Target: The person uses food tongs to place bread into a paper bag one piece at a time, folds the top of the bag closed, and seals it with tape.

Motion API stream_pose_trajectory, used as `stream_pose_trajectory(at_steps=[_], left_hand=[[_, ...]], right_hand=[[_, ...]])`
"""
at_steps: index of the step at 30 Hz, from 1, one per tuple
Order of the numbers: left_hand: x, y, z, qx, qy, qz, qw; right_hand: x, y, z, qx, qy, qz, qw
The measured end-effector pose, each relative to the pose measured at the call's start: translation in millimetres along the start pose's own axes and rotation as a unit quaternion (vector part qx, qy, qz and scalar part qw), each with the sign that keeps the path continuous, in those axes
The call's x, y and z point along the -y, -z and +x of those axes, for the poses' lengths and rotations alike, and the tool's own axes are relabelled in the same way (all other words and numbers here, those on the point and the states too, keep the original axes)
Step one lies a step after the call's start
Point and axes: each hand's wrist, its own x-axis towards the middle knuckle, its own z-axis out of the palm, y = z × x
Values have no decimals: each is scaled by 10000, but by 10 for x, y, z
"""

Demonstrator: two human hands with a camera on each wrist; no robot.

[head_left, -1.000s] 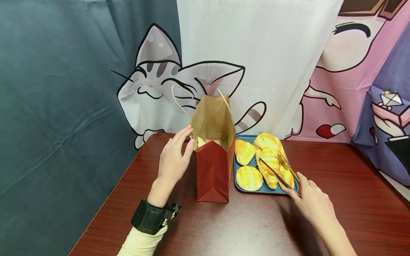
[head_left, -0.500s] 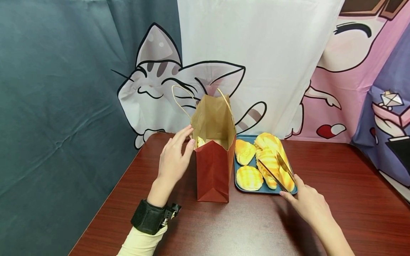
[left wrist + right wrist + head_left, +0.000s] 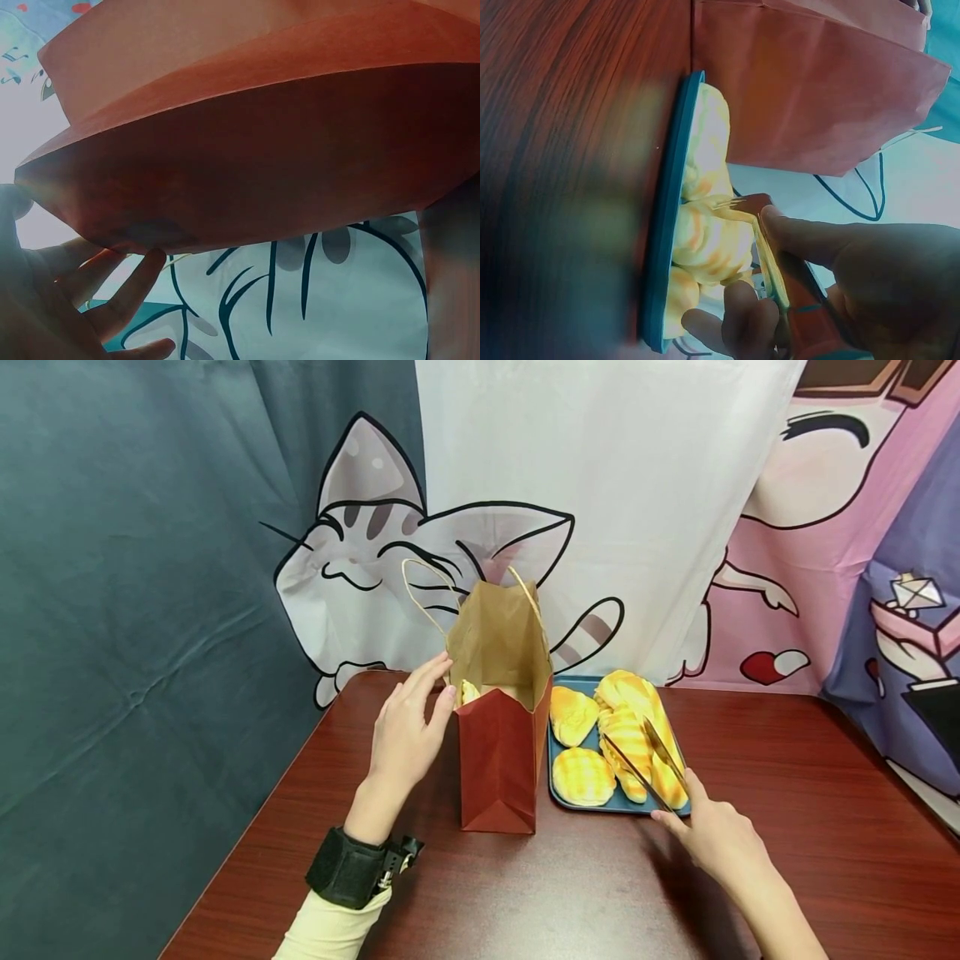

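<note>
A red paper bag (image 3: 498,768) with a brown inside stands upright at the middle of the table. My left hand (image 3: 408,727) touches its upper left edge with fingers extended; in the left wrist view the fingertips lie right at the bag's side (image 3: 247,172). My right hand (image 3: 716,827) grips a pair of metal tongs (image 3: 663,752). The spread tong arms reach over a striped croissant-like bread (image 3: 626,742) on the blue tray (image 3: 558,802). In the right wrist view thumb and fingers hold the tongs (image 3: 769,259) from both sides, close over the breads.
The tray also bears a round bun (image 3: 583,777), a golden roll (image 3: 573,716) and a longer loaf (image 3: 626,687). A piece of bread (image 3: 470,692) shows inside the bag's mouth. Two twine handles rise from the bag. A printed cloth (image 3: 615,485) hangs behind the table (image 3: 795,777).
My right hand has shifted slightly left and forward, and the tongs have moved with it, their arms drawing somewhat closer around the striped bread. The left hand and the bag stay in place.
</note>
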Motion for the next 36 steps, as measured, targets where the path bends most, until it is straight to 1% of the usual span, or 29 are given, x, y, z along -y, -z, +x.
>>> stream_pose_trajectory(at_steps=[3,10,12,17,23,28,33,36], left_hand=[[0,-1,3,0,6,7,10000],[2,-5,10,32,30,11,10000],[3,-7,11,29,24,12,10000],[11,-12,1,35,28,21,10000],[7,-9,-5,39,20,25,10000],[3,-13,0,37,7,34,10000],[-4,-5,5,33,4,3,10000],[2,-5,10,-1,0,-4,10000]], right_hand=[[1,11,-9,-48,25,-5,10000],[16,52,-89,-307,118,42,9995],[23,67,-109,-281,83,30,9996],[34,86,-137,-76,-64,1,10000],[28,45,-135,-20,-24,-67,10000],[29,41,-146,144,-131,-164,9997],[25,70,-190,168,-204,-255,9993],[25,67,-189,191,-181,-297,9992]])
